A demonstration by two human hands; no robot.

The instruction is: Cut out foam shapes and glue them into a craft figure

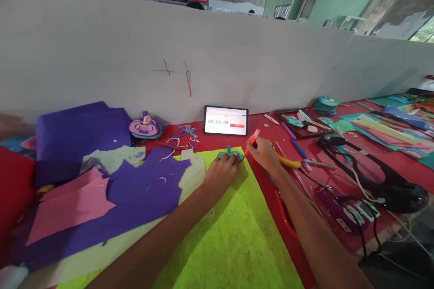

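My left hand (221, 172) presses down on a small teal felt cut-out (231, 155) that lies at the far edge of a lime-green felt sheet (233, 230). My right hand (263, 152) is closed round an orange-red marker (252, 140), whose tip points down at the right side of the cut-out. Both forearms reach in from the bottom of the view.
A tablet (225, 121) showing a timer leans on the white partition (203, 54). Purple (142, 189) and pink (71, 207) felt sheets lie left, a finished felt face (145, 127) behind them. Yellow-handled scissors (288, 161), pens, a tray (300, 123), black cables (373, 176) and more felt lie right.
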